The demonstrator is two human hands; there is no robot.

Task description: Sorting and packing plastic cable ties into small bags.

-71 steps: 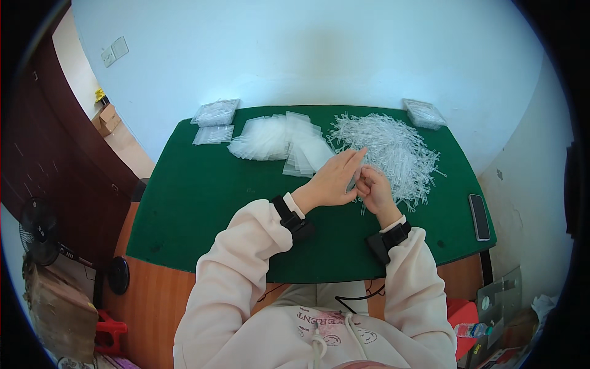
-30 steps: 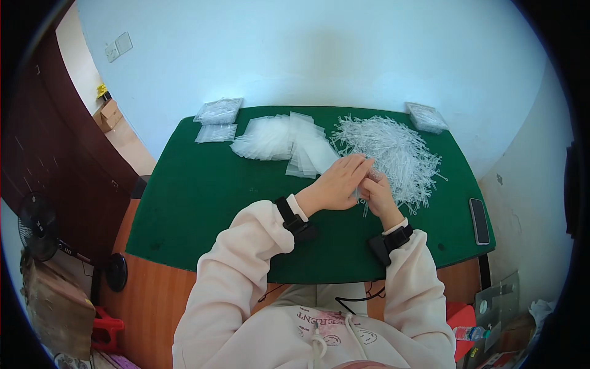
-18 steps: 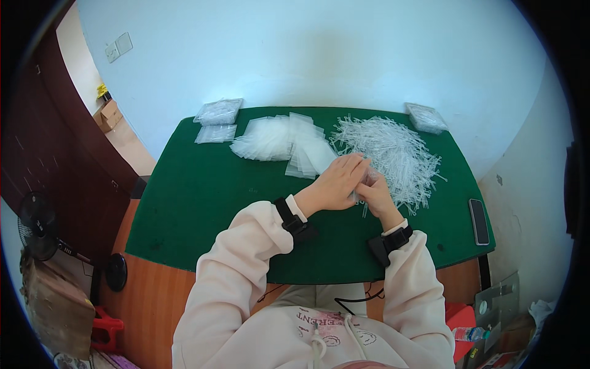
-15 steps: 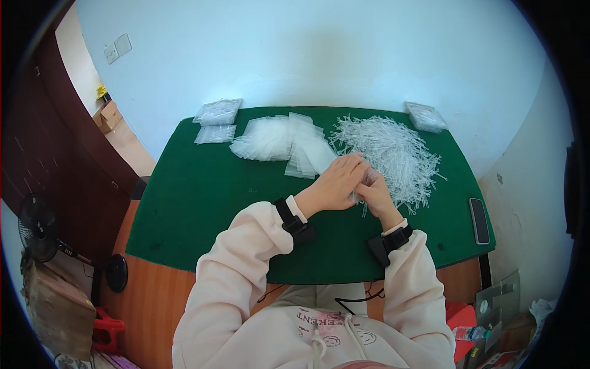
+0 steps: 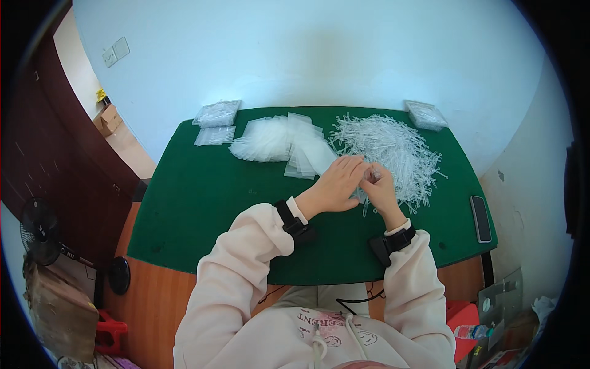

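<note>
- Honestly, my left hand (image 5: 335, 187) and my right hand (image 5: 380, 189) are pressed close together at the near edge of the heap of thin clear plastic sticks (image 5: 388, 149), fingers curled narrow around what looks like a few of those sticks; exactly how many I cannot tell, because my fingers hide them
- The sticks are slim and slick-looking, so I judge one could slide out of my pinch and drop onto the green felt-covered worktop (image 5: 203, 203), where a clear piece would be hard to spot
- My right wrist sits just beside the heap's ragged edge; a careless sweep could drag loose sticks toward the near edge of the worktop and onto the floor
- The fanned stack of small clear flat plastic bags (image 5: 289, 142) lies just left of my left hand, touching the heap's edge as far as I can see; a nudge from my knuckles could scatter it into the sticks
- The black smartphone (image 5: 480, 218) lies near the right edge of the worktop, well apart from my hands, but stray sticks could roll under or against it
- The sealed clear packets at the far left corner (image 5: 216, 114) and the one at the far right corner (image 5: 425, 115) sit close to the rim and could tip off if the worktop gets bumped
</note>
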